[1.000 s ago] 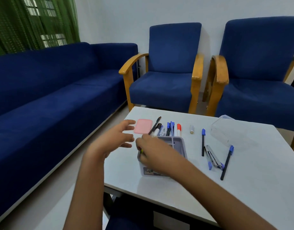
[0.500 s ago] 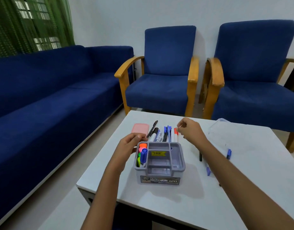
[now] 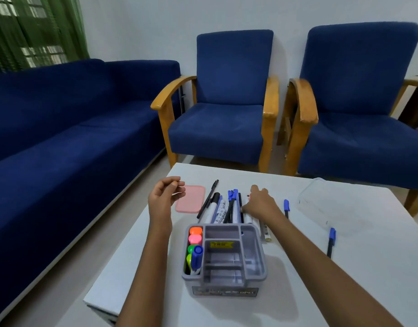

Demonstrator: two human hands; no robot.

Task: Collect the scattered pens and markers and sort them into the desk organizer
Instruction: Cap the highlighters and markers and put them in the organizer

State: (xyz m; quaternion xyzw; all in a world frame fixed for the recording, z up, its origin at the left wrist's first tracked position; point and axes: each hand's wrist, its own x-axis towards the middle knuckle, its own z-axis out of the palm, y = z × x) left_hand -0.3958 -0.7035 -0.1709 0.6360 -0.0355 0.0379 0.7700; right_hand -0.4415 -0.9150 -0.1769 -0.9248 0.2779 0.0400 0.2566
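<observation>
The grey desk organizer [image 3: 260, 252] stands on the white table [image 3: 309, 293] near its front edge. Its left compartment holds orange [image 3: 195, 230], pink, green and yellow highlighters and a blue-capped marker [image 3: 197, 254]. Just behind it lies a row of pens and markers [image 3: 223, 206]. My right hand [image 3: 260, 204] reaches onto the right end of that row, and its curled fingers pinch a red-capped white marker [image 3: 249, 219]. Two blue-capped pens [image 3: 286, 207] [image 3: 331, 241] lie further right. Beside the pink lid, my left hand [image 3: 164, 197] hovers with loosely curled fingers and holds nothing.
A pink lid [image 3: 190, 201] lies left of the pen row. A clear plastic box [image 3: 333, 206] sits at the back right, and a small clear item [image 3: 265, 231] lies beside the organizer. Blue armchairs [image 3: 227, 119] and a blue sofa [image 3: 61, 138] surround the table.
My left hand let go of the organizer's left edge and lifted toward the pink lid. My right hand dropped from above the pens onto the red-capped marker.
</observation>
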